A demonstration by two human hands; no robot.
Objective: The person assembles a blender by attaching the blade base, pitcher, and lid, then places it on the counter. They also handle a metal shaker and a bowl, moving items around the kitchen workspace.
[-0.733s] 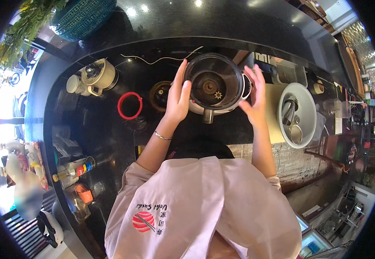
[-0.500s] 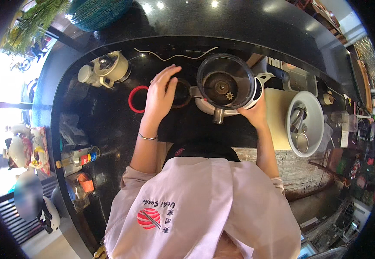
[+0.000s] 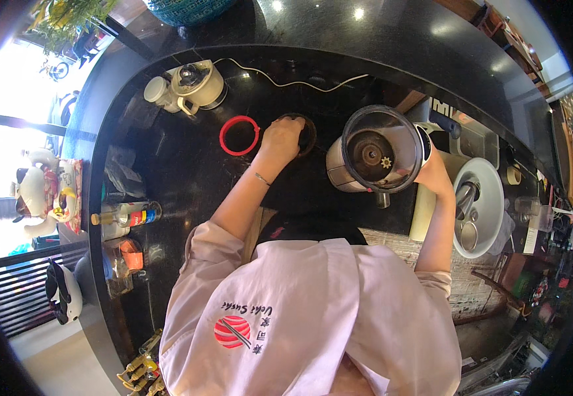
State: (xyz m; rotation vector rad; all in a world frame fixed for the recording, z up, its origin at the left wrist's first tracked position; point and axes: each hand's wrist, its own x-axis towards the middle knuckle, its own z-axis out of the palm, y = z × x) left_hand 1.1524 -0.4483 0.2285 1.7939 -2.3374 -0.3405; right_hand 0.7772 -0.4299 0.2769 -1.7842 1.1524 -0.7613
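My right hand point(image 3: 435, 173) is wrapped round the right side of a juicer point(image 3: 346, 166), by its white handle part. The juicer's round, see-through dark bowl gapes upward, with a spout at its near side and a small pale star-shaped gear inside. My left hand point(image 3: 282, 138) reaches down to a dark round ring point(image 3: 311, 136) lying on the black counter left of the juicer. Its fingers curl over the ring's left edge, fingertips partly hidden. Beside that hand, to the left, lies a red ring point(image 3: 258, 136).
A cream pot-like appliance point(image 3: 210, 89) and a white-lidded jar point(image 3: 158, 90) stand at the back left. To the right are a pale cutting board point(image 3: 421, 214) and a white basin point(image 3: 495, 191) holding metal parts. Bottles point(image 3: 131, 214) lie at left; a white cord point(image 3: 286, 84) runs along the back.
My left hand has gone from raised and spread to down on the dark ring. The view has shifted, and the juicer now sits farther right, more of its side showing, my right hand still on it.
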